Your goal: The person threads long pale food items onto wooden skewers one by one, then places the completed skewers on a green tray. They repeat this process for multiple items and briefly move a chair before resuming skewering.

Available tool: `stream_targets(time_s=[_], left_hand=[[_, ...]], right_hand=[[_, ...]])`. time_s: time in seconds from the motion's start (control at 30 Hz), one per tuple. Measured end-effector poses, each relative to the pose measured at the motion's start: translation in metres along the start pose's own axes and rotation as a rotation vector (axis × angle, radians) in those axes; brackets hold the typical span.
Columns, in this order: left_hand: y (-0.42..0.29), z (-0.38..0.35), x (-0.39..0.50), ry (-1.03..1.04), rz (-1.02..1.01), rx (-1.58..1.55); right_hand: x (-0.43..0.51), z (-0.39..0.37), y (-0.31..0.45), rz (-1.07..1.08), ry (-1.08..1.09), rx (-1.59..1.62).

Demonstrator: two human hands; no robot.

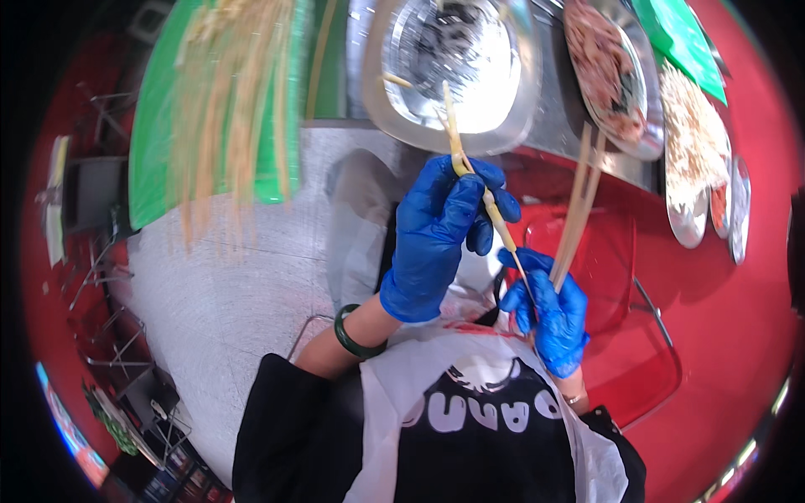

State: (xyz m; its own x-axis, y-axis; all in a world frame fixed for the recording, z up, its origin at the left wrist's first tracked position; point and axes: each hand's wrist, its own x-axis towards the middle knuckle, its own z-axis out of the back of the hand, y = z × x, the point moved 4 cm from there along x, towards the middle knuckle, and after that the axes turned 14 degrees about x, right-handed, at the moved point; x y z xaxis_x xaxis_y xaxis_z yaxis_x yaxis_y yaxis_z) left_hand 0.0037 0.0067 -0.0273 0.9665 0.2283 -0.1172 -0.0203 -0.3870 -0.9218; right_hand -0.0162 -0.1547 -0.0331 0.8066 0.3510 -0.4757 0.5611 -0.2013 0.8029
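Note:
Between the fingers of my blue-gloved left hand (434, 232) is a pale yellow food strip (497, 220), forked at its far end. A thin bamboo skewer (521, 267) comes out of the strip's near end. My right hand (553, 314), gloved in blue too, pinches that skewer's lower part. It also grips several bare bamboo skewers (577, 214), which point away from me. Just beyond the left hand, a metal basin (449, 141) contains dark pieces and a few yellow bits. The forked tip overlaps the basin's near rim in view.
Loaded skewers (236, 119) lie on a green tray (151, 144) at upper left, their sticks overhanging its near edge. At upper right are an oval dish of raw pinkish meat (604, 69) and a dish of pale shredded food (688, 138). A red folding chair (585, 270) stands right.

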Motion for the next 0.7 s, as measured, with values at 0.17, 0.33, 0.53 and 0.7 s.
stream_targets(time_s=[0.17, 0.33, 0.53, 0.7], left_hand=[[-0.09, 0.046, -0.016, -0.356, -0.337, 0.083], [-0.227, 0.133, 0.003, -0.433, -0.598, 0.707], [-0.22, 0.2, 0.171, -0.256, -0.117, 1.437], [-0.171, 0.216, 0.217, -0.33, -0.37, 2.119]], right_hand=[[0.007, 0.014, 0.018, 0.194, -0.063, -0.081], [0.01, 0.03, 0.035, 0.326, -0.106, -0.089], [-0.001, 0.024, 0.037, 0.46, -0.117, -0.111], [-0.015, 0.026, 0.037, 0.418, -0.195, -0.089]])
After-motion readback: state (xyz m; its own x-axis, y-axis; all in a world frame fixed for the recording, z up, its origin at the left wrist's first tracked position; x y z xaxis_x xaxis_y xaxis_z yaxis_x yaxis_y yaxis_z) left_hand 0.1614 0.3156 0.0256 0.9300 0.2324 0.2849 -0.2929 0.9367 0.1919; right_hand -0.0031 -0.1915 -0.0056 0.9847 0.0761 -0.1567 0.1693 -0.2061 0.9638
